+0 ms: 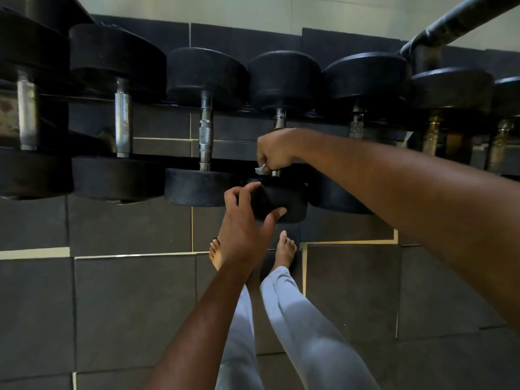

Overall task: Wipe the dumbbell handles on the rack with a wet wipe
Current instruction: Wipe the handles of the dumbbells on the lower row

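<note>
Mid-wipe on the fourth dumbbell from the left, so the job's underway but nowhere near finished.

The right hand (274,150) is curling tight around the handle (279,119) of that dumbbell with the wet wipe (260,170) bunched inside, just a white corner poking out below the fingers. The left hand (247,218) is bracing the near weight head (284,199), fingers spread over the top edge and thumb hooked underneath, gripping it. The dumbbell's sitting on the rack (157,104) between its neighbours. Next move, I'd guess, is dragging the wipe along the bar, then shifting over to the next handle (356,123) on the right.
</note>
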